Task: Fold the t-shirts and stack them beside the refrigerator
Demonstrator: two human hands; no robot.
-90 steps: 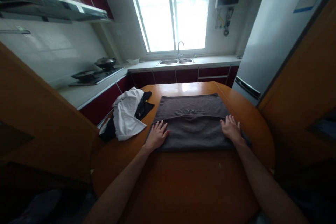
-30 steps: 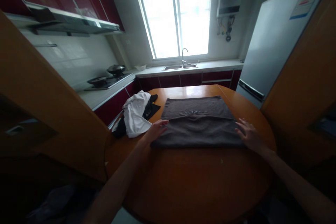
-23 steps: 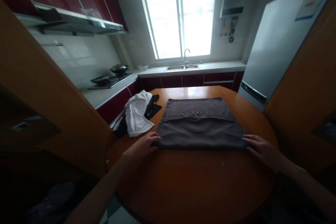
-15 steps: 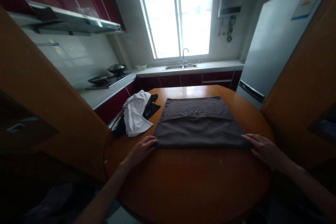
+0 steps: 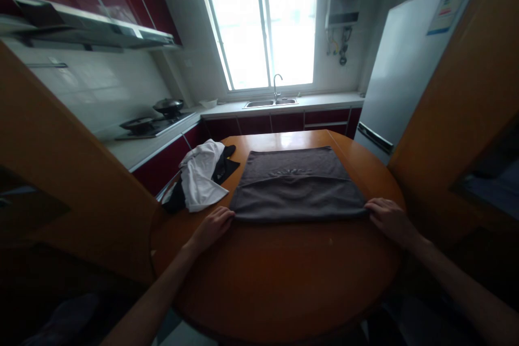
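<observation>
A dark grey folded garment (image 5: 298, 194) lies flat on the wooden table (image 5: 292, 270), with small raised-looking marks across its middle and a crease below them. My left hand (image 5: 218, 223) pinches its near left corner, fingers closed together. At the near right corner, my right hand (image 5: 385, 216) grips the fabric between thumb and bent fingers. The near edge runs fairly straight between both hands. Left of the garment sits a loose heap of clothes, a white piece (image 5: 200, 175) lying over a black one (image 5: 224, 167).
Beyond the table, a counter holds a sink with a tap (image 5: 277, 86) under a bright window. A stove with pans (image 5: 167, 106) stands at the left, below a range hood (image 5: 105, 32). A fridge (image 5: 401, 70) and wooden panels flank the table.
The whole view has shifted, so everything sits further left. My fingers have curled tighter at the corners, and the garment's near edge has drawn slightly away from me.
</observation>
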